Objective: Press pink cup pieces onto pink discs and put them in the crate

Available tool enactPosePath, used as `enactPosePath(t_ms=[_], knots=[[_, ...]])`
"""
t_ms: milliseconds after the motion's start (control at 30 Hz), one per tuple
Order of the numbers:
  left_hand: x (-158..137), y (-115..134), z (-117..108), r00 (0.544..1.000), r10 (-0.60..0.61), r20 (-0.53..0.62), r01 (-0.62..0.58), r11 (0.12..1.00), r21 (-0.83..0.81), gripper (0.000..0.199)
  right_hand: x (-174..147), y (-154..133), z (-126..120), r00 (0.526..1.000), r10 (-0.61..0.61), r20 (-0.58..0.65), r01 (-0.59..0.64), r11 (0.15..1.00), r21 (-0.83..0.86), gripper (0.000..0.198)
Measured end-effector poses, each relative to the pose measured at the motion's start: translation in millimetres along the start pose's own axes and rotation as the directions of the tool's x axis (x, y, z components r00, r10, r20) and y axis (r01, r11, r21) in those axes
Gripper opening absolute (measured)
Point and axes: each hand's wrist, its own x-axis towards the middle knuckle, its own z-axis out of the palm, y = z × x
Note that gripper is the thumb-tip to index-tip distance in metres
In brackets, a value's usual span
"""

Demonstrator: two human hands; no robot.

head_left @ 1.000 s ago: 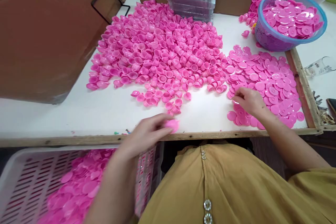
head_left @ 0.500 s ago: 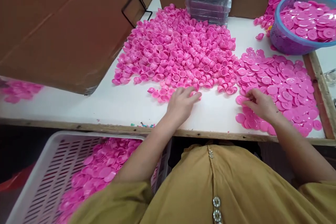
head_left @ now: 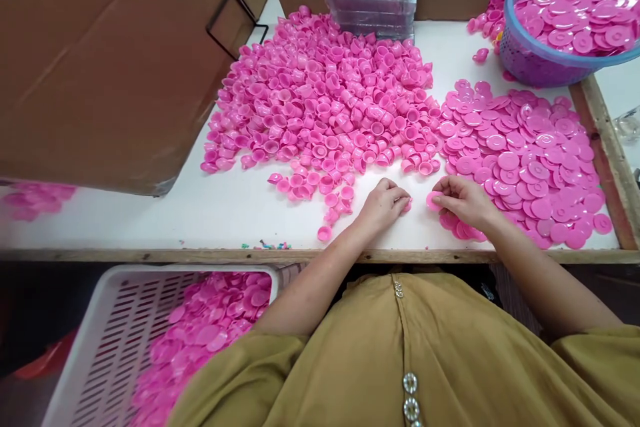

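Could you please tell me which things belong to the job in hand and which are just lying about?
Likely the job:
pink disc in right hand
small pink piece in left hand
cup pile
disc pile
blue basket
white crate

Apparently just around:
cardboard box
coloured scraps

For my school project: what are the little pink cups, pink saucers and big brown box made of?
Little pink cups: probably glossy plastic, smooth with shiny highlights. Pink saucers: likely glossy plastic too, thin with bright reflections. Big brown box: apparently matte cardboard, creased and printed.
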Motion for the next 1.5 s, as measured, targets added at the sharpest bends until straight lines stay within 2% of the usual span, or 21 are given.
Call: enactPosePath(t_ms=[100, 200, 267, 333, 400, 467, 600, 767, 1000, 1167, 1300, 1367, 1433, 1500], knots=[[-11, -6, 2, 0.994, -0.084, -0.064, 0.078, 0.992, -0.095, 0.024, 5, -6, 8, 0.995, 0.087, 0.050, -0.086, 0.996, -0.019, 0.016], [-21, -9, -4, 0.997, -0.066, -0.046, 0.056, 0.981, -0.186, 0.027, 13, -12, 21, 0.988, 0.118, 0.096, -0.121, 0.992, 0.025, 0.016], [-23, -10, -7, 1.000, -0.004, -0.026, -0.001, 0.985, -0.173, 0.032, 19, -15, 28, 0.983, 0.138, 0.122, -0.146, 0.988, 0.054, 0.018], [-23, -11, -6, 0.999, 0.042, -0.028, -0.045, 0.992, -0.120, 0.023, 24, -18, 35, 0.976, 0.175, 0.132, -0.182, 0.983, 0.041, 0.021], [-20, -12, -3, 0.997, 0.050, -0.053, -0.054, 0.995, -0.086, 0.009, 28, -20, 39, 0.968, 0.218, 0.128, -0.216, 0.976, -0.026, 0.024], [-16, -14, 0, 0.997, 0.038, -0.070, -0.045, 0.994, -0.097, 0.012, 31, -21, 42, 0.961, 0.244, 0.130, -0.228, 0.966, -0.123, 0.026], [-11, -18, 0, 0.999, 0.022, -0.049, -0.029, 0.987, -0.158, 0.015, 33, -22, 43, 0.959, 0.246, 0.142, -0.209, 0.950, -0.232, 0.029], [-10, -19, -2, 1.000, -0.006, -0.019, 0.003, 0.987, -0.160, 0.013, 31, -25, 44, 0.947, 0.269, 0.177, -0.236, 0.954, -0.187, 0.032], [-11, -21, -3, 1.000, 0.021, -0.003, -0.021, 0.982, -0.186, 0.007, 26, -25, 46, 0.945, 0.276, 0.174, -0.258, 0.959, -0.119, 0.037], [-10, -23, 0, 0.999, 0.037, 0.000, -0.037, 0.983, -0.183, 0.006, 28, -22, 48, 0.939, 0.312, 0.144, -0.293, 0.946, -0.143, 0.033], [-10, -22, -5, 1.000, 0.006, -0.001, -0.006, 0.983, -0.185, 0.010, 31, -20, 47, 0.944, 0.290, 0.158, -0.258, 0.946, -0.197, 0.031], [-9, -22, -13, 0.997, 0.000, 0.075, 0.017, 0.972, -0.235, 0.018, 33, -22, 47, 0.942, 0.289, 0.171, -0.250, 0.943, -0.218, 0.033], [-7, -21, -21, 0.978, -0.003, 0.206, 0.067, 0.950, -0.306, 0.036, 34, -26, 47, 0.934, 0.305, 0.187, -0.259, 0.937, -0.234, 0.035], [-3, -20, -27, 0.960, -0.035, 0.279, 0.124, 0.942, -0.310, 0.039, 35, -30, 47, 0.924, 0.329, 0.196, -0.280, 0.929, -0.241, 0.036]])
